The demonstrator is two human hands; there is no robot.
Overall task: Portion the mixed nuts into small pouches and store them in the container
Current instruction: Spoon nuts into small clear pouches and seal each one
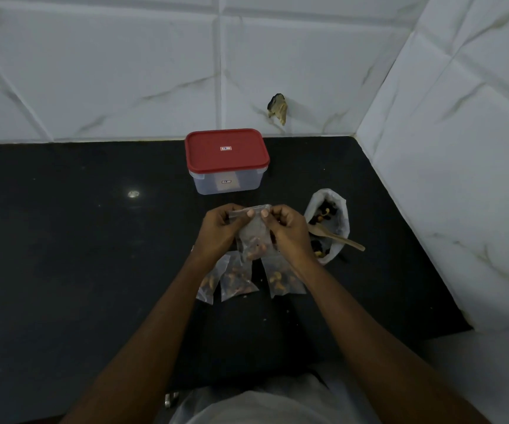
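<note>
Left hand (220,229) and right hand (288,229) each pinched the top edge of a small clear pouch (254,240). They held it up just above the black counter (94,255). Some nuts sat in the bottom of it. The pouch looked light, thin and floppy, and maybe a bit slippery. The top strip seemed the best place to hold it and press it closed. Three filled pouches (237,281) lay flat on the counter under the hands. A big bag of nuts (329,215) with a wooden spoon (339,238) in it lay just to the right. The container (228,182) stood behind, close to the wall, with its red lid (227,149) on.
</note>
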